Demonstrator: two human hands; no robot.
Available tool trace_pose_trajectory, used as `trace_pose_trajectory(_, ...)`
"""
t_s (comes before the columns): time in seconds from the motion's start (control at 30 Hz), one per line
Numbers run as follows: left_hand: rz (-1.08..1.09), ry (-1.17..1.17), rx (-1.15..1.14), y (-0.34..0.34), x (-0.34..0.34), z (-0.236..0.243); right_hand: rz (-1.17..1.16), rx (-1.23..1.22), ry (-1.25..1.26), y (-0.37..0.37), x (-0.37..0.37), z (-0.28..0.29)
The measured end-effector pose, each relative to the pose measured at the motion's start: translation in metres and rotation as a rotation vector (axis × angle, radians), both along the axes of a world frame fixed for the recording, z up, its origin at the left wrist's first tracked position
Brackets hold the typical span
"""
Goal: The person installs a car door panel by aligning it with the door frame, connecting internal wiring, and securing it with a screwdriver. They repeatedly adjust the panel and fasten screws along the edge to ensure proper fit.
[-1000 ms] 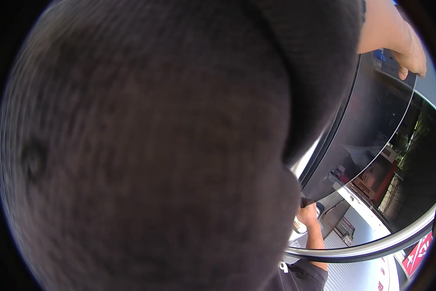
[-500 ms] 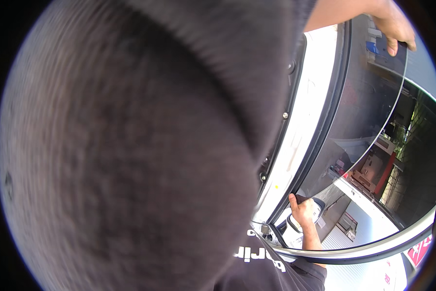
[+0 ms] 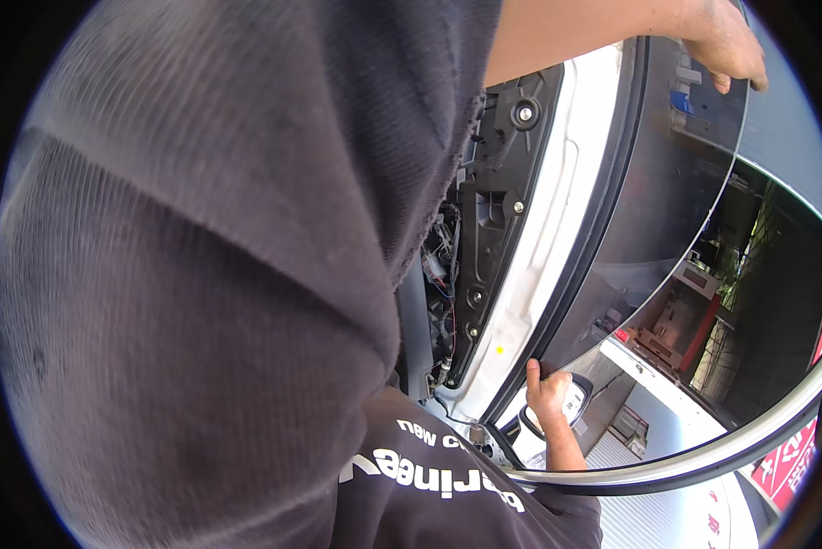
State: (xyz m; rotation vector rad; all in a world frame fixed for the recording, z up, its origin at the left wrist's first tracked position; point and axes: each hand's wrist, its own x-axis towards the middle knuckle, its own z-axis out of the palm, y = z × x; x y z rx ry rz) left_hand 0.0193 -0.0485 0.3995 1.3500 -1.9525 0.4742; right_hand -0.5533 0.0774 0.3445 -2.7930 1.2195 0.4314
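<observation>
My left hand point(image 3: 726, 55) reaches across the top on a bare forearm, its fingers closed over the upper edge of a dark tinted window pane point(image 3: 658, 174). My right hand point(image 3: 548, 398) grips the pane near its lower corner, thumb pointing up along the black seal. The pane lies along a white vehicle door point(image 3: 534, 238), whose inner black panel point(image 3: 488, 210) shows bolts and wiring, with no trim over that part. My dark sleeve point(image 3: 200, 320) fills much of the left side and hides what is behind it.
A side mirror point(image 3: 574, 403) stands just beyond my right hand. A curved metal window trim point(image 3: 694, 467) runs along the lower right, with a red and white sign point(image 3: 786, 462) past it. Reflections of indoor items show in the dark glass.
My sleeve has shifted left and sharpened, uncovering the door's inner panel and more of my shirt. The left hand sits higher and farther left in view; both hands keep their grip.
</observation>
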Motion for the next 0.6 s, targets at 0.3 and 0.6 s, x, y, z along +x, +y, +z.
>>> trace_pose_trajectory(0.3,0.364,0.916,0.285,0.224,-0.008,-0.287,-0.119,0.240,0.050,-0.012,0.007,0.015)
trace_pose_trajectory(0.6,-0.355,1.313,0.682,0.259,-0.249,-0.312,-0.266,0.416,0.122,-0.012,0.031,0.024)
